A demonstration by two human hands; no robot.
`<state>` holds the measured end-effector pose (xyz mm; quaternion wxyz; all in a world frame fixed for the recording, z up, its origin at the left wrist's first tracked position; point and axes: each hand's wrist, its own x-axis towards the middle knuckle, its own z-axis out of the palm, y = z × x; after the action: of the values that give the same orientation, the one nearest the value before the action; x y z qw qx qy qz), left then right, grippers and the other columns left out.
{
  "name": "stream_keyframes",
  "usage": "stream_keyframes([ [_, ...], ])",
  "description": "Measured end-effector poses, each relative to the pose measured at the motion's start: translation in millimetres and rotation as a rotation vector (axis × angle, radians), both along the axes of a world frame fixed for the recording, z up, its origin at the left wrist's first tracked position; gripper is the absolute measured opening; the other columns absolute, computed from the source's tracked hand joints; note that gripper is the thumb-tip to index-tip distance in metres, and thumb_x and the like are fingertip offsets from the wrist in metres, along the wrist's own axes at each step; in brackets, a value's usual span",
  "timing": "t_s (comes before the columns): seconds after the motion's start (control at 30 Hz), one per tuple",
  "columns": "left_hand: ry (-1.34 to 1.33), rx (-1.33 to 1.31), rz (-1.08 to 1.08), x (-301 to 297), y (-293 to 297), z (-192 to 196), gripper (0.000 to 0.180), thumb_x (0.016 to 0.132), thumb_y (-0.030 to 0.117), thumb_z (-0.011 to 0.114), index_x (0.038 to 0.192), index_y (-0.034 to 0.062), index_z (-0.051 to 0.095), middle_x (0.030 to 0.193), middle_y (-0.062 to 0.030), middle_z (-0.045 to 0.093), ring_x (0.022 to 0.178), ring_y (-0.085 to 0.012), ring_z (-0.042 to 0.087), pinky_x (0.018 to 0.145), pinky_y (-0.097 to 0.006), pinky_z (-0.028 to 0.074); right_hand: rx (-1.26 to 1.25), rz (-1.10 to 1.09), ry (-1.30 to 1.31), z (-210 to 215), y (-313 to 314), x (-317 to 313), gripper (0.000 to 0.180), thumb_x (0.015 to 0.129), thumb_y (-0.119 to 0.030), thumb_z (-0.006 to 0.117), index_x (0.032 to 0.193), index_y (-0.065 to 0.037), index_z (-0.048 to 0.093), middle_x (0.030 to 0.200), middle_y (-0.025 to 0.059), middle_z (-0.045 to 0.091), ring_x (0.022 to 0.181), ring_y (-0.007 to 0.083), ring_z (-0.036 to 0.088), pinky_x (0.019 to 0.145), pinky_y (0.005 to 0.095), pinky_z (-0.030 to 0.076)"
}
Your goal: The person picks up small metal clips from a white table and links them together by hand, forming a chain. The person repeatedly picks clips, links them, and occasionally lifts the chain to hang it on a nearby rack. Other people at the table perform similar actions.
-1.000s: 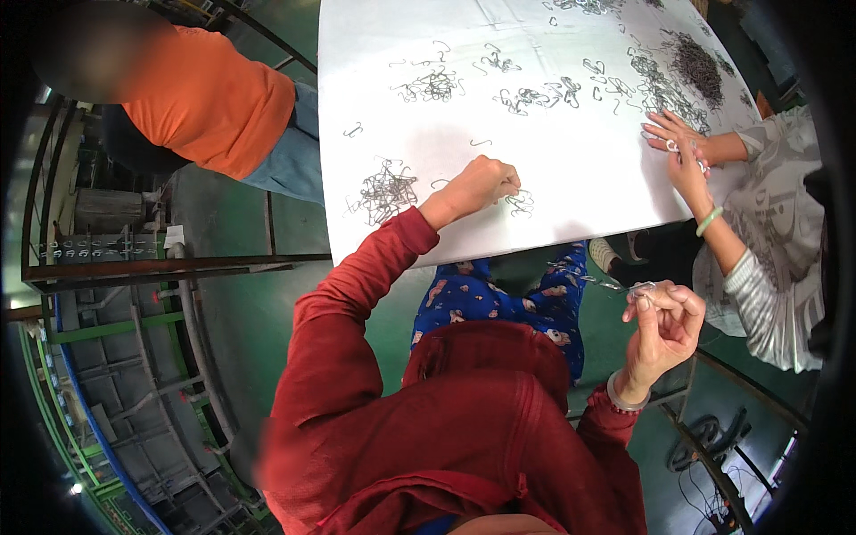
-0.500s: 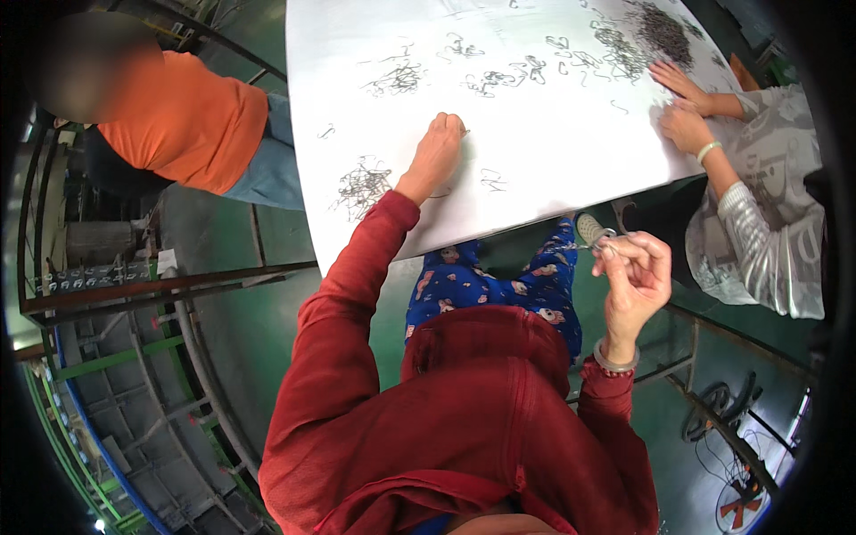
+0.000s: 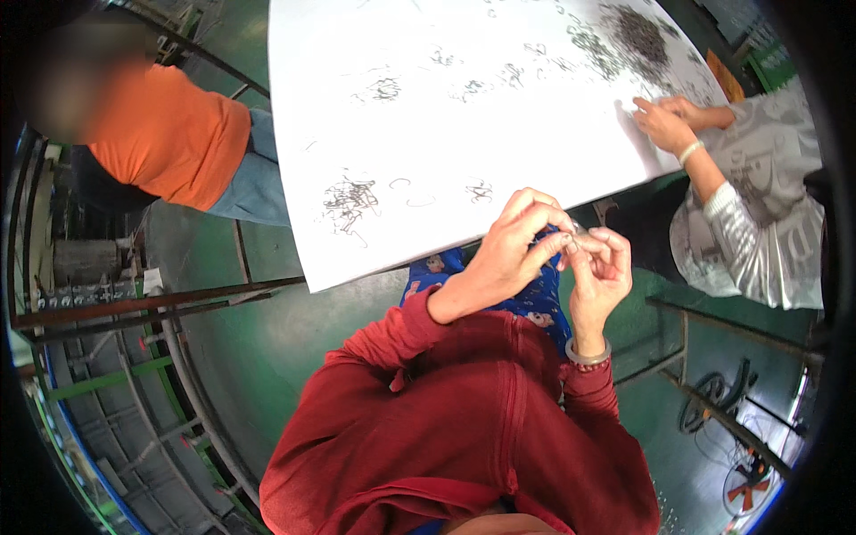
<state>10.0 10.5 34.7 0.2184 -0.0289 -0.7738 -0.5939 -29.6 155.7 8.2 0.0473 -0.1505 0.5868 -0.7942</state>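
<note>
Standing at far left, a person in an orange shirt beside the white worktop. Small tangle of thin wire pieces on the worktop near its front edge, more scattered clumps further back, big dark pile at the far right end. Below the edge, left hand and right hand meet over the lap, fingers of both pinched narrow on one small metal wire piece between the fingertips; its shape too small to tell. Red sleeves, bracelet on right wrist. Far right, a co-worker in a grey patterned top with both hands on the worktop near the pile.
</note>
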Motion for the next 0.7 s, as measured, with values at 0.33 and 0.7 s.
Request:
stream_keyframes([
  [0.33,0.022,0.076,0.053,3,-7,4,0.007,0.089,0.002,0.062,0.096,0.0025,0.061,0.097,-0.0099,0.068,0.087,-0.0198,0.065,0.077,-0.031,0.052,0.044,-0.010,0.049,2,-8,-12,0.030,0.089,0.007,0.058,0.118,0.005,0.052,0.099,0.0205,0.068,0.073,0.0157,0.065,0.055,0.0224,0.052],
  [0.7,0.066,0.018,0.001,0,-10,8,0.009,0.084,-0.002,0.064,0.092,0.0013,0.061,0.092,-0.0102,0.068,0.087,-0.0228,0.063,0.079,-0.031,0.048,0.867,0.166,0.445,-84,-160,-196,0.019,0.084,-0.015,0.067,0.092,0.001,0.070,0.085,0.0202,0.069,0.067,0.0321,0.065,0.060,0.0381,0.051],
])
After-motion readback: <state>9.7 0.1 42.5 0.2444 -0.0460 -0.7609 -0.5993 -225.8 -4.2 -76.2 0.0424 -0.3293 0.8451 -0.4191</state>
